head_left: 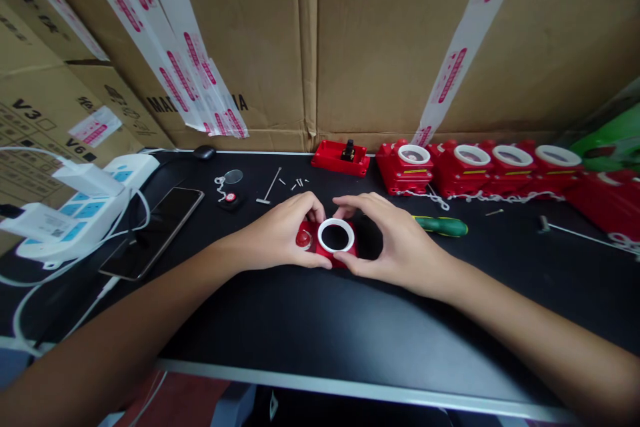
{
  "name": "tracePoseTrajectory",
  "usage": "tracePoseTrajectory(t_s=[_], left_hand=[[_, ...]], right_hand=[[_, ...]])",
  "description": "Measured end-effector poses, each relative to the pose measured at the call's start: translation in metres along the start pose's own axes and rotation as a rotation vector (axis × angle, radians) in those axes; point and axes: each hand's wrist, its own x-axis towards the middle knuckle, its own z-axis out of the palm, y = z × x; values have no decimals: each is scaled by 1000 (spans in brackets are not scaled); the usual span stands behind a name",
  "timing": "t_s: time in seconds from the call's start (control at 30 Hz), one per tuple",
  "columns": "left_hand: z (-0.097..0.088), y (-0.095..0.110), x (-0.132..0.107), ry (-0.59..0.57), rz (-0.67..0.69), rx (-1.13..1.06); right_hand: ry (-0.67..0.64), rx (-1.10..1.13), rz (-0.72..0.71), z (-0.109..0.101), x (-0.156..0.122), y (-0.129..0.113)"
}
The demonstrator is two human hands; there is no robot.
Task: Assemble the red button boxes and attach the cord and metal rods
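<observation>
red casing (pixel 346 255) sits on the black tabletop (pixel 325 327) squarely in front of the person, clasped from both sides. a white ring (pixel 321 235) is seated on its top around a dark hole, and a round red button (pixel 303 238) shows just left of the ring. the left hand (pixel 283 232) is curled around the casing's left end, thumb along the near edge and fingers over the far edge, gripping it. the right hand (pixel 397 240) cups the casing's right end the same way, thumb low and forefinger arched over the back, so the two hands nearly meet behind the ring. just right of the casing, past the right hand, lies a green-handled screwdriver (pixel 443 225). behind the casing and to its right, a row of like red units (pixel 480 170) with white rings stands against the cardboard boxes (pixel 380 47). directly behind the casing an open red base (pixel 333 157) holds a small black part. behind and left of the casing are a few loose screws (pixel 299 182), a long pin (pixel 271 188), a clear disc (pixel 233 177) and a small black piece with a red dot (pixel 231 199). farther left of the casing a dark phone (pixel 153 230) lies flat, and beyond it a white power strip (pixel 90 203) with cables.
</observation>
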Motion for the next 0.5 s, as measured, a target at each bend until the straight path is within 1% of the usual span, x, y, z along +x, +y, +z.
tracePoseTrajectory(t_s=[0.17,0.3,0.5], left_hand=[[2,0,1,12,42,9],[3,0,1,10,46,29],[2,-1,0,-5,38,49]], right_hand=[[-10,-22,18,2,-1,0],[-60,0,39,1,-1,-2],[-92,50,9,-1,0,-4]])
